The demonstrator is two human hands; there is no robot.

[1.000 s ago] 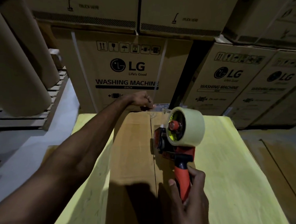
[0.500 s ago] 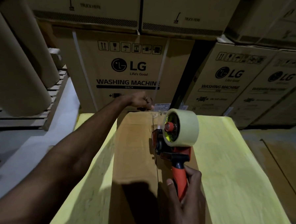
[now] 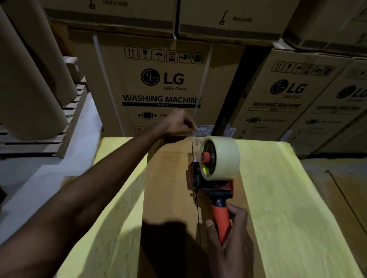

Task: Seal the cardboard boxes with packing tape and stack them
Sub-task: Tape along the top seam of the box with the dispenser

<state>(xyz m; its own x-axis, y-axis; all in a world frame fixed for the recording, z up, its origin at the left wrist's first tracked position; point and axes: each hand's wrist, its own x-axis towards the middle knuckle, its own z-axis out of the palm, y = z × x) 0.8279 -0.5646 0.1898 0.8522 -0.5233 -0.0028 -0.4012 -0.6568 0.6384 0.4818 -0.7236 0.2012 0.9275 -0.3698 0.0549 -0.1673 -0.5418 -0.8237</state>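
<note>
Brown cardboard box (image 3: 169, 180), flaps closed, lies lengthwise along the middle of the yellow table (image 3: 291, 208), running from the table's far edge toward the near edge. A dark centre seam (image 3: 197, 214) runs the length of the top. A short strip of clear tape (image 3: 196, 144) shows over the seam at the table's far end; the seam nearer the viewer is bare.

A tape dispenser (image 3: 210, 182) with an orange handle (image 3: 223, 221) and a pale roll (image 3: 224, 160) sits on the seam, toward the far half of the table.

Right hand (image 3: 230, 243): fingers and thumb wrapped round the orange handle, gripping it firmly.

Left hand (image 3: 179, 123): arm stretched across the table's left side, hand at the box's far end, fingers curled. The hand is blurred; whether it pinches the tape end or merely presses the box cannot be told.

Large printed cartons (image 3: 160, 84) stand stacked beyond the table's far edge.
</note>
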